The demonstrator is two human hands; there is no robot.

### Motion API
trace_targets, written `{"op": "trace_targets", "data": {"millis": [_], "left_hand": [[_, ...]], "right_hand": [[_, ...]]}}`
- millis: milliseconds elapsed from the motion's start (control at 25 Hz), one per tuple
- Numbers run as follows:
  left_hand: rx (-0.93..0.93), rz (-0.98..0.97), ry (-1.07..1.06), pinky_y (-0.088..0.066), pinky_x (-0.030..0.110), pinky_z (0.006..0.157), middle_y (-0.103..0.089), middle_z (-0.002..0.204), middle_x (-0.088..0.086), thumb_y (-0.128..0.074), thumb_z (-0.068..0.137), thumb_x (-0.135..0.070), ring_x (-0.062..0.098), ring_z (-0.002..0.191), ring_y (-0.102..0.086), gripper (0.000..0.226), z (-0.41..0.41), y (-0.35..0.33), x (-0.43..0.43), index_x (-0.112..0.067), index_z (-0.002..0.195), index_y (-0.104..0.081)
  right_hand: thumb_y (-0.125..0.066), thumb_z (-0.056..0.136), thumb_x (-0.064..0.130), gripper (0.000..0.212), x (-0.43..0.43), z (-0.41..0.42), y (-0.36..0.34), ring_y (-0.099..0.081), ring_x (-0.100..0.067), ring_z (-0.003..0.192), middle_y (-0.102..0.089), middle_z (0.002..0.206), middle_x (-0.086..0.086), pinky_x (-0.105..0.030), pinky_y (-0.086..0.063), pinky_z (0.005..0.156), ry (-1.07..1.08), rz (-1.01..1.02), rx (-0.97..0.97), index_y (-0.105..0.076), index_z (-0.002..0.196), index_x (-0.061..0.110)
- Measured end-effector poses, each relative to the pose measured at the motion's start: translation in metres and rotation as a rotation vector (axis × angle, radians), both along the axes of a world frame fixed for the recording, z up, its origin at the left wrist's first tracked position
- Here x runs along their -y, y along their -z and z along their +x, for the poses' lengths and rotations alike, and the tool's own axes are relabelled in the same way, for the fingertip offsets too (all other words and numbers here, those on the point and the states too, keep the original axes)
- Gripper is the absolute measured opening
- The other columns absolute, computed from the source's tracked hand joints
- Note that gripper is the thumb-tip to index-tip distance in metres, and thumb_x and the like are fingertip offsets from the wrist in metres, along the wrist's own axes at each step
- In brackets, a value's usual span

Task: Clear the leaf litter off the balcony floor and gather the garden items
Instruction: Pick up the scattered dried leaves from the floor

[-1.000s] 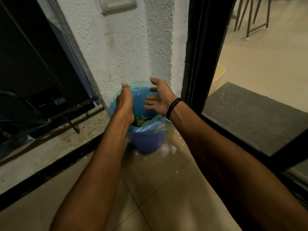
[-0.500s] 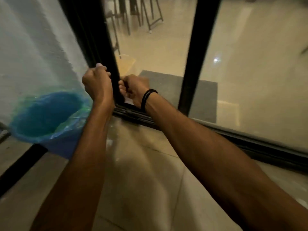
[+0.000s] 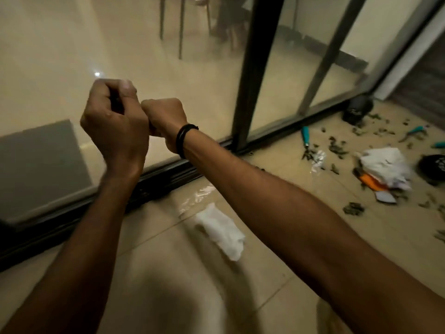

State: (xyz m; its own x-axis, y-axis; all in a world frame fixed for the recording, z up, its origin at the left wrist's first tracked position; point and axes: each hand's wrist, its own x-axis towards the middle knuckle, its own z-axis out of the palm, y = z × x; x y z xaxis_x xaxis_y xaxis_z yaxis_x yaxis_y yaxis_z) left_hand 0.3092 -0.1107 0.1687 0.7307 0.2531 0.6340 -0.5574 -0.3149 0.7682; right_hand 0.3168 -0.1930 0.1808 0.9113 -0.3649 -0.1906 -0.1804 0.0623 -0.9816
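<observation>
My left hand point(image 3: 115, 126) and my right hand point(image 3: 166, 121) are raised side by side in front of the glass door, knuckles nearly touching. Both have their fingers curled into fists, and I see nothing in either. A black band circles my right wrist. Dry leaf litter point(image 3: 337, 148) is strewn over the tiled floor far to the right. Among it lie a teal-handled tool point(image 3: 305, 136), a second teal-handled tool point(image 3: 414, 132), a dark pot point(image 3: 356, 112) by the door track and a heap of white wrapping with an orange piece point(image 3: 385, 167).
A crumpled white cloth point(image 3: 226, 230) and clear plastic film point(image 3: 197, 198) lie on the tiles under my right forearm. The black sliding-door track point(image 3: 168, 172) runs diagonally across the floor. A black round object point(image 3: 433, 167) sits at the right edge. Chair legs stand behind the glass.
The view has swung right, away from the blue lined bin, to the glass door and littered floor. My hands, open over the bin a second ago, are now fists.
</observation>
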Motion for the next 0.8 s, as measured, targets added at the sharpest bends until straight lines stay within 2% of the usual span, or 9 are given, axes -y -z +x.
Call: {"op": "trace_targets", "data": {"millis": [80, 240, 360, 440, 480, 560, 680, 800], "left_hand": [[-0.028, 0.058, 0.141, -0.048, 0.026, 0.070, -0.068, 0.081, 0.005, -0.049, 0.098, -0.032, 0.015, 0.074, -0.063, 0.031, 0.000, 0.016, 0.070, -0.007, 0.090, -0.065], [-0.156, 0.212, 0.438, -0.049, 0.027, 0.069, -0.066, 0.082, 0.001, -0.049, 0.097, -0.034, 0.011, 0.074, -0.059, 0.027, -0.013, 0.064, 0.207, -0.012, 0.089, -0.063], [-0.196, 0.350, 0.607, -0.050, 0.034, 0.070, -0.066, 0.084, -0.001, -0.049, 0.099, -0.034, 0.013, 0.078, -0.060, 0.029, -0.026, 0.096, 0.286, -0.011, 0.094, -0.066], [-0.233, 0.460, 0.678, -0.043, 0.032, 0.068, -0.064, 0.084, -0.002, -0.047, 0.101, -0.034, 0.013, 0.078, -0.058, 0.030, -0.032, 0.104, 0.328, -0.011, 0.097, -0.066], [-0.248, 0.509, 0.691, -0.041, 0.031, 0.067, -0.063, 0.083, -0.002, -0.047, 0.101, -0.034, 0.014, 0.077, -0.057, 0.030, -0.034, 0.108, 0.340, -0.012, 0.096, -0.065], [-0.273, 0.561, 0.729, -0.045, 0.032, 0.066, -0.062, 0.082, 0.000, -0.046, 0.102, -0.034, 0.015, 0.075, -0.057, 0.027, -0.034, 0.110, 0.356, -0.014, 0.094, -0.062], [-0.323, 0.624, 0.759, -0.052, 0.036, 0.070, -0.063, 0.085, 0.000, -0.048, 0.100, -0.033, 0.016, 0.079, -0.061, 0.021, -0.042, 0.102, 0.380, -0.017, 0.098, -0.062], [-0.398, 0.768, 0.781, -0.057, 0.040, 0.072, -0.065, 0.088, 0.001, -0.053, 0.096, -0.030, 0.020, 0.080, -0.063, 0.019, -0.056, 0.101, 0.409, -0.015, 0.104, -0.063]], "right_hand": [[-0.056, 0.086, 0.006, 0.025, 0.073, -0.012, 0.014, -0.053, -0.014, 0.049, -0.057, 0.053, -0.001, -0.027, -0.053, 0.056, 0.165, -0.013, -0.009, -0.058, 0.062, 0.008], [-0.064, 0.086, 0.024, 0.023, 0.206, -0.040, 0.072, -0.062, -0.017, 0.057, -0.067, 0.064, -0.004, -0.022, -0.049, 0.047, 0.509, -0.049, -0.133, -0.067, 0.071, 0.007], [-0.069, 0.081, 0.034, 0.026, 0.284, -0.059, 0.123, -0.067, -0.021, 0.067, -0.071, 0.072, -0.005, -0.033, -0.058, 0.057, 0.699, -0.106, -0.237, -0.070, 0.075, 0.009], [-0.067, 0.077, 0.030, 0.020, 0.322, -0.079, 0.138, -0.067, -0.025, 0.071, -0.069, 0.071, -0.006, -0.044, -0.060, 0.068, 0.800, -0.125, -0.274, -0.066, 0.068, 0.012], [-0.064, 0.077, 0.025, 0.018, 0.332, -0.089, 0.142, -0.067, -0.027, 0.071, -0.067, 0.069, -0.007, -0.047, -0.060, 0.070, 0.819, -0.158, -0.305, -0.063, 0.065, 0.012], [-0.057, 0.081, 0.019, 0.017, 0.348, -0.109, 0.144, -0.065, -0.027, 0.073, -0.065, 0.071, -0.009, -0.039, -0.058, 0.069, 0.802, -0.267, -0.370, -0.064, 0.069, 0.010], [-0.054, 0.091, 0.019, 0.020, 0.383, -0.141, 0.119, -0.062, -0.020, 0.081, -0.067, 0.084, -0.006, -0.029, -0.050, 0.066, 0.611, -0.505, -0.532, -0.070, 0.090, 0.007], [-0.060, 0.089, 0.020, 0.016, 0.429, -0.176, 0.095, -0.066, -0.020, 0.080, -0.072, 0.084, -0.006, -0.032, -0.056, 0.070, 0.424, -0.676, -0.682, -0.072, 0.086, 0.010]]}}
